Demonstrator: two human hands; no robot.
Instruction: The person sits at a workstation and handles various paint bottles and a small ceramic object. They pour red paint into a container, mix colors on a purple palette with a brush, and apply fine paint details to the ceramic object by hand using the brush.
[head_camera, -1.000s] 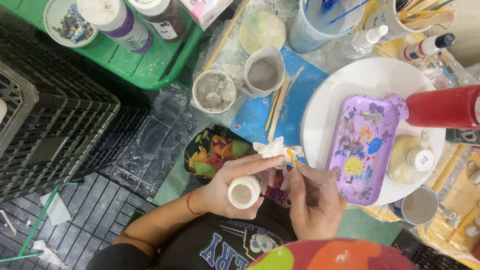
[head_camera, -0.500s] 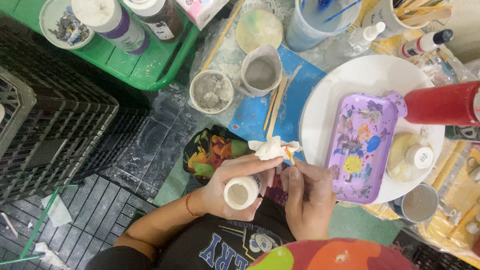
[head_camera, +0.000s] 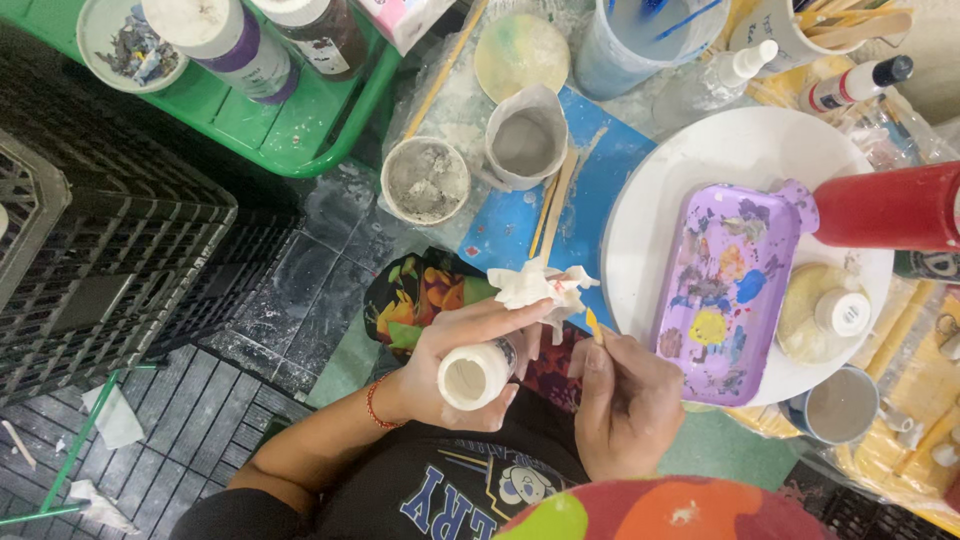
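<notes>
My left hand (head_camera: 455, 355) grips a small white cylindrical base (head_camera: 474, 377) that carries a white clay figure (head_camera: 540, 287) with jagged points, held up over my lap. My right hand (head_camera: 625, 405) is closed around a thin brush (head_camera: 593, 325) with an orange tip, and that tip sits right beside the white figure. A purple paint palette (head_camera: 728, 290) with several dabs of colour lies on a round white plate (head_camera: 690, 170) just right of my hands.
A red bottle (head_camera: 890, 208) lies across the plate's right side. Two grey-filled cups (head_camera: 425, 180) (head_camera: 525, 145) and wooden sticks (head_camera: 552, 205) sit on a blue mat. A green tray (head_camera: 250, 120) with jars stands top left, black crates (head_camera: 90, 260) at left.
My hands have stayed close together; the brush tip has shifted slightly lower beside the white figure. Nothing else has moved.
</notes>
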